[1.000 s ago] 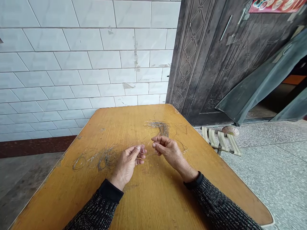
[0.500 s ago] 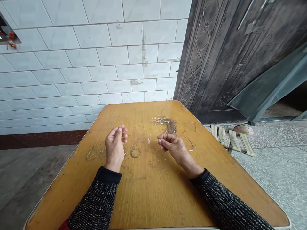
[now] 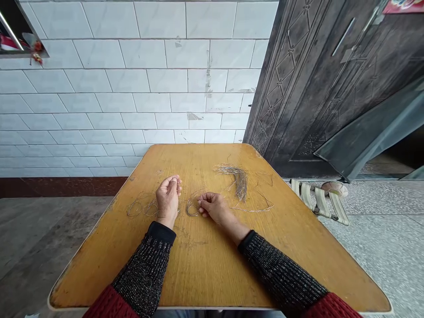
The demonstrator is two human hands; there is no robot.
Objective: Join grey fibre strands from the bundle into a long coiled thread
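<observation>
My left hand (image 3: 168, 198) hovers over a row of thin wire loops (image 3: 142, 208) on the yellow wooden table (image 3: 212, 265), its fingertips pinched together on what looks like a fine wire. My right hand (image 3: 212, 206) rests on the table just right of it, with fingertips touching a small wire loop (image 3: 192, 208). A bundle of straight thin wires (image 3: 236, 176) lies beyond my right hand, with loose strands (image 3: 258, 207) trailing to its right.
The table's far edge stands against a white tiled wall (image 3: 132, 88). A dark patterned metal door (image 3: 314, 79) is at the right. A small striped folding stool (image 3: 319, 201) and a ball (image 3: 334, 188) sit on the floor right of the table.
My hands parted from the middle; the left went left over the loops. My right hand then came left and down onto the small loop. The view shifted back.
</observation>
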